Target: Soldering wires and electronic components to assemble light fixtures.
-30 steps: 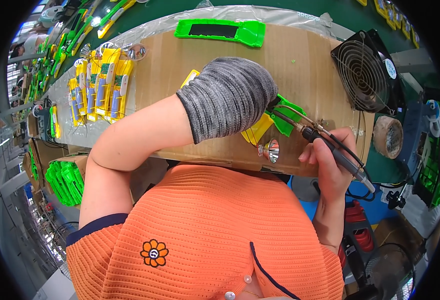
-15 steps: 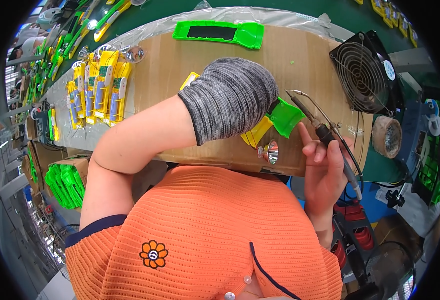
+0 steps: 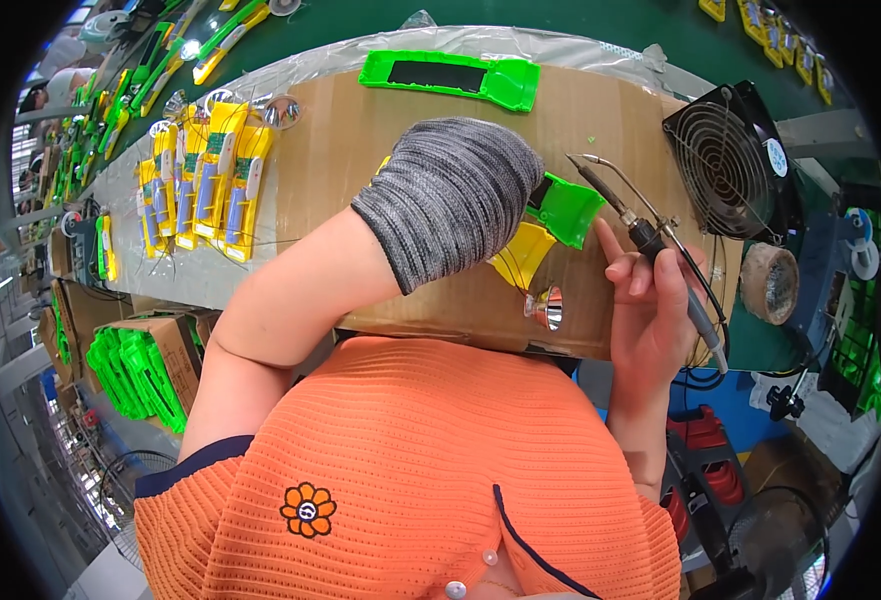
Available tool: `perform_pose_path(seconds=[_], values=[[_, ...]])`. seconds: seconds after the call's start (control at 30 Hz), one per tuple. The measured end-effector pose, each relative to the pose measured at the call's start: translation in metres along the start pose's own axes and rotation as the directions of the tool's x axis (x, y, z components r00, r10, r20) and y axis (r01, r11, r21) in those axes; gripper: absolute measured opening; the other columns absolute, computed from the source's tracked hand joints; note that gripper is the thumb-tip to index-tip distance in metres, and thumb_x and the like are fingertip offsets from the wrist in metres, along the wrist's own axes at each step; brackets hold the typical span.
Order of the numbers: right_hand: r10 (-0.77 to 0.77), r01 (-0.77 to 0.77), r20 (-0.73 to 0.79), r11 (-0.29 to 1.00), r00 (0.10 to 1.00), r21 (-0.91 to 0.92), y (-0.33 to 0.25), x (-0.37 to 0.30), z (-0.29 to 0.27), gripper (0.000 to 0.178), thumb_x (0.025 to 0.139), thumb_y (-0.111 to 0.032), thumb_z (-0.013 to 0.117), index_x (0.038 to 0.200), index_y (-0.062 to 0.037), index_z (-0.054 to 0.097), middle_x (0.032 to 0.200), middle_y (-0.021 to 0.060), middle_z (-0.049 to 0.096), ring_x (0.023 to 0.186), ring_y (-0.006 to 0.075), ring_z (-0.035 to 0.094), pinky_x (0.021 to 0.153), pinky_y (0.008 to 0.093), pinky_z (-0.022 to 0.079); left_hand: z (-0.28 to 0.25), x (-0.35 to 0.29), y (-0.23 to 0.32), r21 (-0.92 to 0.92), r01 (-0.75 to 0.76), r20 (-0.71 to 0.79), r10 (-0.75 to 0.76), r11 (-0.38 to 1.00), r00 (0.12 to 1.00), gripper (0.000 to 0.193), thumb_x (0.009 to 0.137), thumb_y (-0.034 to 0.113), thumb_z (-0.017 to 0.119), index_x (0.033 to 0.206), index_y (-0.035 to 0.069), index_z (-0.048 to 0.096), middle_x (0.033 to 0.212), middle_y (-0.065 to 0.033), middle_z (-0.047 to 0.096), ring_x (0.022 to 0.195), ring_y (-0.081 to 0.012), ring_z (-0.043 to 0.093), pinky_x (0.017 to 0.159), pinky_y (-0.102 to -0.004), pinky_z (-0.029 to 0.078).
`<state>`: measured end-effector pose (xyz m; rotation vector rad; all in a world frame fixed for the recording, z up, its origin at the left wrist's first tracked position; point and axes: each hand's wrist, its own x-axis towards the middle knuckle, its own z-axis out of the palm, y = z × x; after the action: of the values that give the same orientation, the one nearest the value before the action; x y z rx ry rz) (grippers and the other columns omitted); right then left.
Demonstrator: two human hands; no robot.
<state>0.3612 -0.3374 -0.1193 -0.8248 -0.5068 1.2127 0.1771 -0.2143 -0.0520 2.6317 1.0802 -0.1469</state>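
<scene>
My left hand [image 3: 450, 200] is covered by a grey knit sleeve and reaches over the cardboard work board [image 3: 360, 130]. A green and yellow plastic housing [image 3: 560, 210] sticks out from under it, tilted, and the hand seems to grip it; the fingers are hidden. Below the housing a small silver reflector [image 3: 545, 306] lies on the board. My right hand [image 3: 650, 310] holds a soldering iron [image 3: 650, 240] by its dark handle. The iron's tip points up and left, just above the green part and apart from it.
A black fan [image 3: 725, 165] stands at the right of the board, with a brown tape roll [image 3: 768, 283] beside it. A long green part [image 3: 450, 78] lies at the far edge. Several yellow assemblies [image 3: 205, 180] lie at the left. A carton of green parts [image 3: 140, 365] stands lower left.
My right hand has shifted its grip on the soldering iron and swung the tip up, off the green and yellow housing. The left arm has stayed nearly still.
</scene>
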Motion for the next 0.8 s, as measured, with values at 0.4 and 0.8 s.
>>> perform_pose_path(seconds=[0.4,0.8], values=[[-0.026,0.025,-0.037,0.999,0.999,-0.033,-0.007,-0.023,-0.002,0.010,0.097,-0.009,0.053,0.105,-0.0056,0.049,0.065,0.0051,0.053,0.069,0.0222,0.063,0.109,0.0656,0.033,-0.028,-0.065,-0.078,-0.089,-0.159,-0.309,0.124,0.983,0.943,0.030,0.076,-0.003,0.062,0.103,0.009,0.070,0.089,-0.0093,0.064,0.085,-0.0292,0.062,0.080,-0.0383,0.051],[0.083,-0.082,0.011,0.995,0.996,-0.058,0.003,-0.043,0.015,0.016,0.094,-0.010,0.057,0.103,-0.0059,0.045,0.064,0.0058,0.052,0.057,0.0185,0.058,0.109,0.0680,0.029,0.023,-0.082,-0.090,0.011,-0.453,-0.479,0.402,0.891,0.780,0.026,0.073,0.015,0.079,0.097,0.019,0.069,0.098,0.0019,0.066,0.099,-0.0226,0.063,0.083,-0.0378,0.049]])
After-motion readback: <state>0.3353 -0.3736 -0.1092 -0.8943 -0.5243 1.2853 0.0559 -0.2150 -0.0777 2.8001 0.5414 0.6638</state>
